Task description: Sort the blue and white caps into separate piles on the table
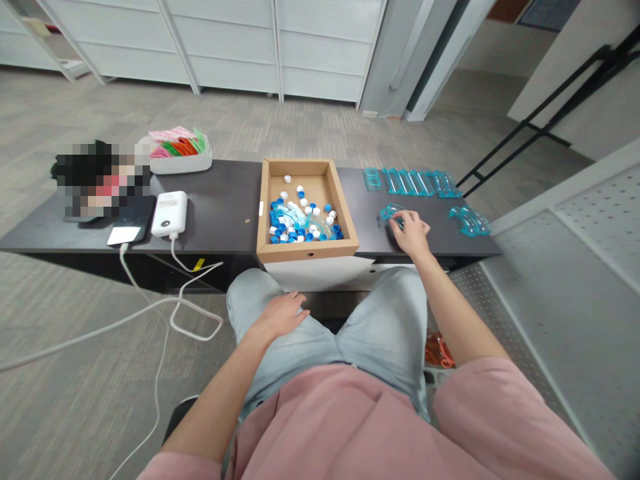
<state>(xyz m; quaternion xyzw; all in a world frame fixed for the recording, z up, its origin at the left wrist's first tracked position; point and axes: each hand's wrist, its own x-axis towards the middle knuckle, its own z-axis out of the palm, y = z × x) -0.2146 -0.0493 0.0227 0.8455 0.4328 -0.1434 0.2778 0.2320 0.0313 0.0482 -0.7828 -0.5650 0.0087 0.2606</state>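
My right hand reaches onto the dark table, fingers curled over a clear teal plastic piece right of the cardboard box. My left hand lies flat and relaxed on my left thigh, holding nothing. The box holds several small blue and white caps and a few clear teal pieces. A row of several teal pieces lies along the table's far edge, and a smaller cluster of teal pieces sits near the right end.
A white tray of pink, green and orange strips stands at the back left. A white power bank and a phone lie left of the box, with white cables trailing to the floor. A grey perforated panel rises on the right.
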